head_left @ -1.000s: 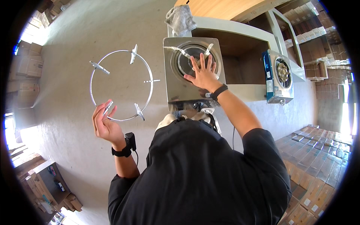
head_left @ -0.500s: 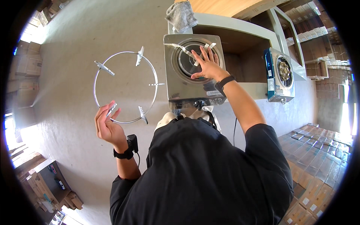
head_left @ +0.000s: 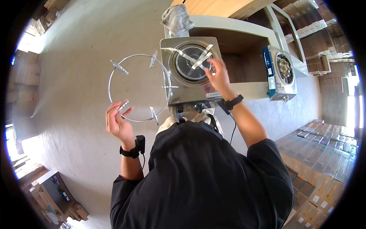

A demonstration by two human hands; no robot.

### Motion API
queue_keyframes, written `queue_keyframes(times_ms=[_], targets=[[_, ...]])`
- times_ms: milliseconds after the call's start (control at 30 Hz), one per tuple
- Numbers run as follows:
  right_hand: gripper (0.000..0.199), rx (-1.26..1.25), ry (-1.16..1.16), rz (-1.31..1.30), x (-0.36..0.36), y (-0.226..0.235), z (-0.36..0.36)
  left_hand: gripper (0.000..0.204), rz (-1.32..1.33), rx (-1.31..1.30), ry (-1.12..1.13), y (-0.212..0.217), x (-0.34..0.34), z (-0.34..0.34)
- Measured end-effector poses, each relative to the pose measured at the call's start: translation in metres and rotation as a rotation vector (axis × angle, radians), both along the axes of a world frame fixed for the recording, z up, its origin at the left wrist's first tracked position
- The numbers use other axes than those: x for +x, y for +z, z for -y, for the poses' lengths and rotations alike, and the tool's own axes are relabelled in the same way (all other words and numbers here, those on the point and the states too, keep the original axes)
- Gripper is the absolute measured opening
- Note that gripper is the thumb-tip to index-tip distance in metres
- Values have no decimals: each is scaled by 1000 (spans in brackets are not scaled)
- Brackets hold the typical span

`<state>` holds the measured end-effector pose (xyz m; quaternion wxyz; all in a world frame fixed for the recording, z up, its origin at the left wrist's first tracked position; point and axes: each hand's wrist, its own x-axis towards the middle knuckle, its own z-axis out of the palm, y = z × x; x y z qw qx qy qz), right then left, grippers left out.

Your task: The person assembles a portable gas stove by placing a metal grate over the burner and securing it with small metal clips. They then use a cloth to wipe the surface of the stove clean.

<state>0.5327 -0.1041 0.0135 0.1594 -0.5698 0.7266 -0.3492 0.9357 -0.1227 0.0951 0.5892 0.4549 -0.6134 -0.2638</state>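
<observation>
A thin metal ring with several toothed prongs, like a stove pan support, hangs tilted above the floor. My left hand pinches one of its prongs, at the ring's near left. To the right, a stainless-steel gas stove has a round glass-like burner recess, with silvery-white strips lying crossed over it. The ring's right side overlaps the stove's left edge in view. My right hand is over the recess's right edge, slightly blurred, its fingers bent and apart beside the strip ends; nothing shows held in it.
Right of the stove is an open grey cabinet frame, with a grey cloth on its far left corner. A second stove with a blue side stands farther right. Stacked cartons fill the lower right; a dark box is lower left.
My right hand has drawn back from the middle of the burner toward its right edge, its fingers less spread. The ring in my left hand has shifted right, toward the stove.
</observation>
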Motion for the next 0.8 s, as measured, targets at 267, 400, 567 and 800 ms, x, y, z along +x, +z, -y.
queue_keyframes(times_ms=[267, 400, 567, 800], targets=[[36, 354, -8, 1113, 70, 44, -32, 21, -301, 277, -215, -23, -54, 2], [35, 226, -156, 642, 60, 27, -41, 17, -356, 368, -343, -37, -84, 12], [34, 366, -241, 818, 37, 64, -44, 16, -195, 249, -388, -47, -111, 30], [28, 325, -448, 1021, -5, 48, -77, 20, -40, 184, -634, -53, -140, 26]])
